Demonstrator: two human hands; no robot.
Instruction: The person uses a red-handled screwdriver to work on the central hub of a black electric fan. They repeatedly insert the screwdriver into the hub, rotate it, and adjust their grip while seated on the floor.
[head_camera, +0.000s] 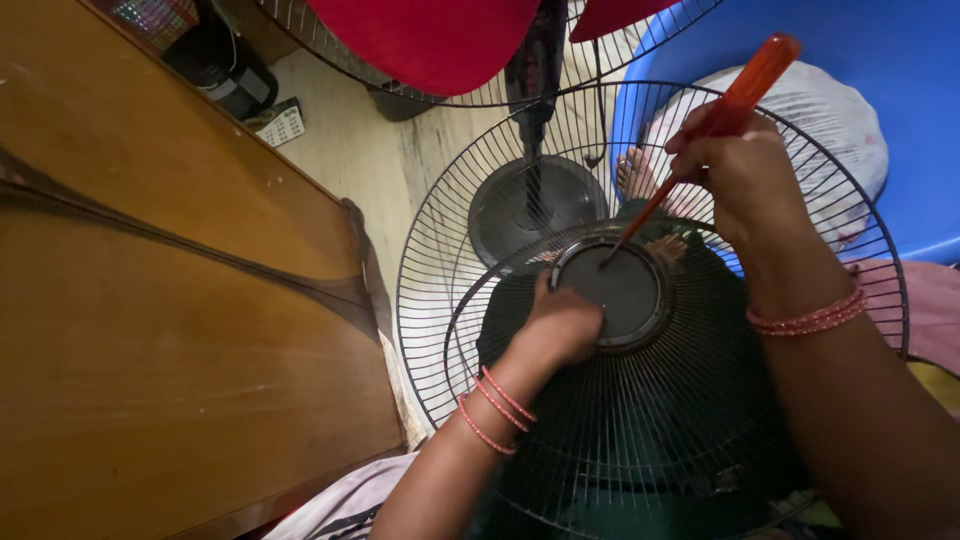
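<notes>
A black wire fan grille (690, 400) lies face up in front of me, with a round dark centre plate (625, 292). My left hand (560, 325) presses on the left edge of that plate. My right hand (740, 175) grips a screwdriver with an orange handle (752, 82); its metal shaft slants down to the upper left part of the plate. A second, larger wire grille (440, 230) lies under and behind the first.
A brown wooden panel (170, 300) fills the left side. A fan with red blades (430, 40) stands at the top. A blue tub (870, 60) holding a white bag is at the upper right. A bare foot (635, 172) shows through the wires.
</notes>
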